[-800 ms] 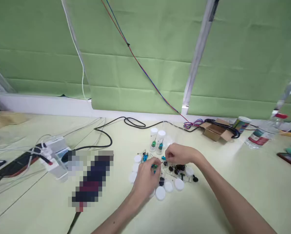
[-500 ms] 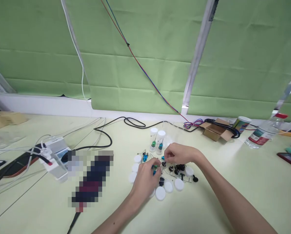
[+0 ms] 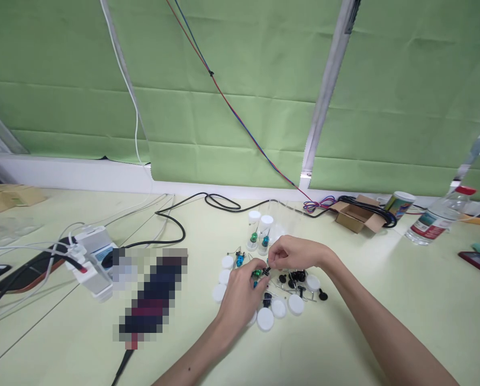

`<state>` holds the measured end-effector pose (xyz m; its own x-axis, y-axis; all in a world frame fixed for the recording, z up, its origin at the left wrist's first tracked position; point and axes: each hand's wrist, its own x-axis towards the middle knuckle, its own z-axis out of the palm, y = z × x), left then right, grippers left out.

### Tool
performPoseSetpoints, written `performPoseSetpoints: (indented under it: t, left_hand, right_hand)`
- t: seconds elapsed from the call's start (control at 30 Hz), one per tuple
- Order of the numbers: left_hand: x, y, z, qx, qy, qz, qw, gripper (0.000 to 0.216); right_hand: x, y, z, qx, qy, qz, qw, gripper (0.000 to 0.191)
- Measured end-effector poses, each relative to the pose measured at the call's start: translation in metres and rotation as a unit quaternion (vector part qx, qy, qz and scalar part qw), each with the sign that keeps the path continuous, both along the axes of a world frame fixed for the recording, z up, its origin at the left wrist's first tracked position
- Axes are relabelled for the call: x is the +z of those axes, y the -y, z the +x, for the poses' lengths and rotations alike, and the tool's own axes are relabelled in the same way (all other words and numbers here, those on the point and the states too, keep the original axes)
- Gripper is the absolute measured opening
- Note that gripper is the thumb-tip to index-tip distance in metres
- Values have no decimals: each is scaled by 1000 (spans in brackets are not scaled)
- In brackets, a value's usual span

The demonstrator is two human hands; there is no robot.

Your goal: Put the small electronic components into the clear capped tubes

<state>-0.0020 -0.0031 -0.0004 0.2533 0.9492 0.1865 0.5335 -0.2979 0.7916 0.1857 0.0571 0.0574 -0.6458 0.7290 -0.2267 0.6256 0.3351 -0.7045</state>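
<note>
My left hand [image 3: 240,294] is curled over a small green part [image 3: 257,273], pinching it just above the table. My right hand [image 3: 296,253] meets it from the right, its fingertips pinched on a tiny dark piece [image 3: 266,271] that touches the green part. Under and around both hands lie several white round caps [image 3: 265,319], black plugs [image 3: 295,276] and a blue part [image 3: 240,260]. Two clear vials with white caps [image 3: 259,231], green and teal parts inside, stand upright just behind the hands.
A black cable [image 3: 183,212] loops across the table behind the hands. A white power strip [image 3: 90,260] with plugs sits at the left beside a blurred-out object [image 3: 151,292]. A cardboard box [image 3: 354,214], a can [image 3: 398,203], a water bottle [image 3: 435,222] and a phone [image 3: 479,262] lie at the right.
My right hand has shifted slightly left and down, bringing its fingertips against those of my left hand. The left hand has stayed nearly in place.
</note>
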Motion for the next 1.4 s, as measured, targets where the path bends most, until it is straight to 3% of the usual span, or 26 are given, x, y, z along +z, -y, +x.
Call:
performPoseSetpoints:
  t: [0.43,0.7,0.9,1.13,1.4]
  left_hand:
    - [0,0,1,-4,-19,38,999,14]
    - [3,0,1,9,-30,35,999,14]
    - [2,0,2,23,-11,29,999,15]
    - [1,0,1,20,5,32,999,15]
    - [1,-1,1,12,-26,41,999,14]
  right_hand:
    - [-1,-1,0,3,-3,-32,999,17]
    - [2,0,-1,20,14,4,1000,32]
    - [-9,-3,-5,41,51,54,996,36]
    - [-15,-4,-6,47,47,50,997,15]
    - [-5,-1,-4,20,57,24,998,24]
